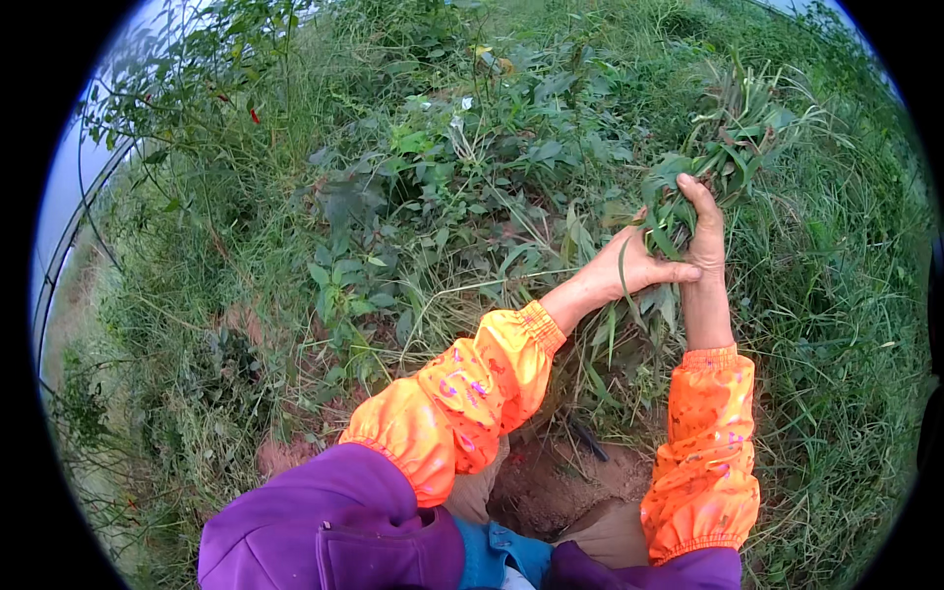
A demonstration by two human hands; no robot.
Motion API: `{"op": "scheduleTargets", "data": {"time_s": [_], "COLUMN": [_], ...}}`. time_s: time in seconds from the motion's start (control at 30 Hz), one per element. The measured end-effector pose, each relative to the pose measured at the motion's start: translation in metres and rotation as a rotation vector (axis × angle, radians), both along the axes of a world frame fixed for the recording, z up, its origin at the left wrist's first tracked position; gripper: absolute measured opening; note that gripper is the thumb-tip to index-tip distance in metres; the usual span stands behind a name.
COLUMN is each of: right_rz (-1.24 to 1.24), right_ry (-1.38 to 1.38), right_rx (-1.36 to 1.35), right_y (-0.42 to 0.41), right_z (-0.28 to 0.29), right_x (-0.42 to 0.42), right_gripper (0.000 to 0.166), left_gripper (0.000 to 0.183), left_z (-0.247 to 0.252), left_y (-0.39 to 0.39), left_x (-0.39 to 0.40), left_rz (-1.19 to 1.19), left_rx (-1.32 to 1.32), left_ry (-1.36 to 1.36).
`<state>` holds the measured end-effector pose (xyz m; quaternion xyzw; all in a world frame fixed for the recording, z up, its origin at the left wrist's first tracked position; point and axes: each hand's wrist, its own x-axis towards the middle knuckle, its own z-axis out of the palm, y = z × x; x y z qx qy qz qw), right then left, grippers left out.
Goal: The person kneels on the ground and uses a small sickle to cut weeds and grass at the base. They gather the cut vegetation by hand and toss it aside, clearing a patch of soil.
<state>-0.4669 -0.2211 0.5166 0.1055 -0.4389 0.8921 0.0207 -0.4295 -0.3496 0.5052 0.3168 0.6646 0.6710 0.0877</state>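
Both arms wear orange patterned sleeve covers and reach to the upper right. My left hand (638, 267) grips the lower part of a bundle of pulled grass and leafy weeds (726, 151), its thumb lying against my right wrist. Around the same bundle closes my right hand (704, 228), thumb up along its near side. Cut or broken stem ends stick out at the bundle's top. On the bare soil between my knees lies a dark, narrow handle-like object (588, 442), partly hidden by grass.
Dense grass and broad-leaved weeds (442, 192) cover the ground ahead. A pepper plant with a red chili (254, 116) stands at the upper left, near a curved frame (74, 228) with pale sheeting. Bare reddish soil (549, 487) shows between my legs.
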Motion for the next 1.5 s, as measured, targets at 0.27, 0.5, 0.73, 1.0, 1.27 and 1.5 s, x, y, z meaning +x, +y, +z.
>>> {"op": "scheduleTargets", "data": {"time_s": [0.27, 0.5, 0.73, 1.0, 1.27, 1.5], "right_rz": [0.437, 0.295, 0.225, 0.862, 1.362, 1.392], "right_ry": [0.119, 0.001, -0.088, -0.097, -0.189, -0.364], "right_rx": [0.117, 0.126, 0.070, -0.349, -0.703, -0.763], "right_y": [0.025, 0.003, -0.085, -0.108, -0.115, -0.101], "right_z": [-0.015, -0.064, -0.098, -0.121, -0.130, -0.144], "right_x": [0.009, -0.018, 0.037, 0.042, 0.040, 0.026], "right_gripper": [0.053, 0.066, 0.072, 0.075, 0.078, 0.077], "left_gripper": [0.030, 0.012, 0.014, 0.017, 0.038, 0.033], "left_z": [-0.033, 0.014, 0.069, 0.007, -0.027, 0.002], "left_y": [-0.035, -0.025, -0.023, -0.091, -0.140, -0.172], "left_x": [-0.007, -0.018, -0.060, -0.126, -0.134, -0.107], "left_rz": [0.280, 0.363, 0.482, 1.063, 1.335, 1.202], "left_rx": [-0.064, 0.309, 0.468, 0.624, 0.142, -0.462], "left_ry": [-0.118, -0.100, -0.181, -0.322, -0.002, 0.285]}}
